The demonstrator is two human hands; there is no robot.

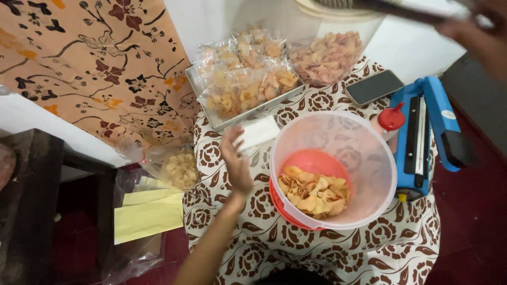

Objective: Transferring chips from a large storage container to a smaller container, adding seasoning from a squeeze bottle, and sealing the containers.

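Landmark: a clear plastic tub (338, 158) with a red base, chips heaped inside, on a brown-patterned cloth (391, 248).
Behind the tub: a metal tray (211, 108) of bagged chips (248, 84) and a large bag of pinkish chips (327, 55).
Right of the tub: a red-capped bottle (390, 120), a dark phone (374, 86), a blue heat sealer (430, 129).
Left of the tub: the left hand (236, 161), raised, fingers spread, holding nothing, near a white packet (259, 132).
Far upper right: the right hand (483, 26), blurred; its grip cannot be told.
Off the cloth's left edge: a loose bag of snacks (177, 166), yellow sheets (148, 214).
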